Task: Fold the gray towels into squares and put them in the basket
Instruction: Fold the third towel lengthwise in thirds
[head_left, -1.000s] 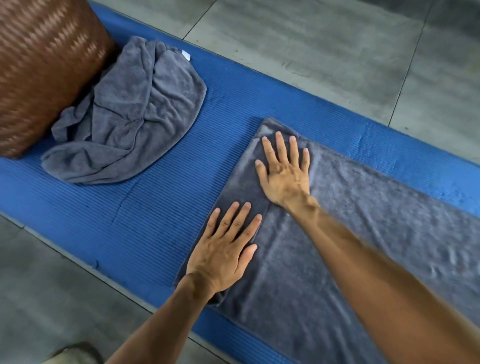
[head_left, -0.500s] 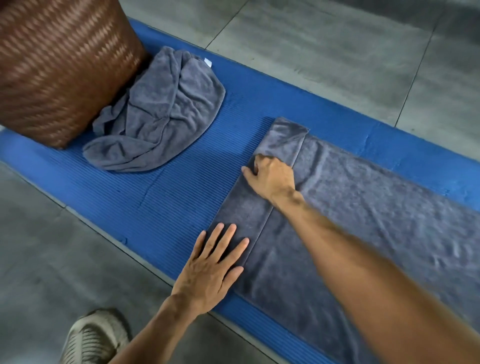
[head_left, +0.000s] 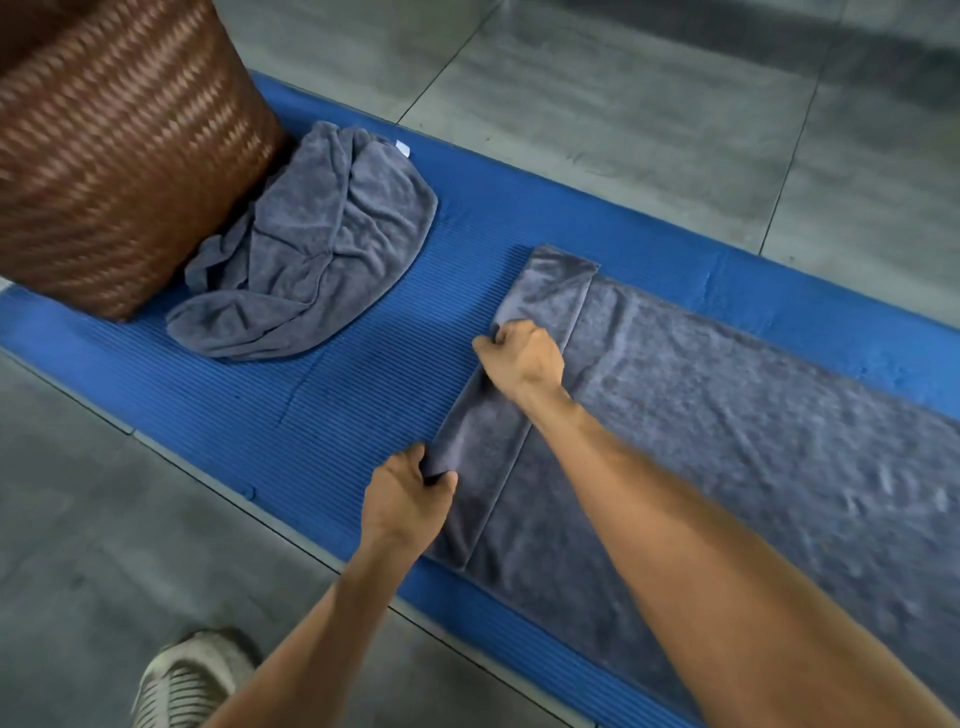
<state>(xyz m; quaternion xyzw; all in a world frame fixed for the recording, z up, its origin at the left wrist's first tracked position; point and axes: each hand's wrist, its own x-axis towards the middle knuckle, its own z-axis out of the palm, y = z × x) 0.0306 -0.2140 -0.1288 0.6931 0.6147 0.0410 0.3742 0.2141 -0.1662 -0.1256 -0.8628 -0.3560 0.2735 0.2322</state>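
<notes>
Where terry towel (head_left: 727, 415) folds (narrow strip), left hand (head_left: 402, 499) and right hand (head_left: 524, 356) pinch edge.

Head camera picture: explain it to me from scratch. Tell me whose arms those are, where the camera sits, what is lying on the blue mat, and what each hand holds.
No machine here: a person works with bare hands. The camera sits on their head, looking forward and down, so both arms reach in from the bottom.

A blue mat lies on a gray tiled floor. On it lies a long gray towel, spread flat, its near end folded over into a narrow strip. The left hand and the right hand each grip that folded edge.

Further left lies a crumpled gray towel, resting against a brown woven basket. A shoe shows at the bottom.
</notes>
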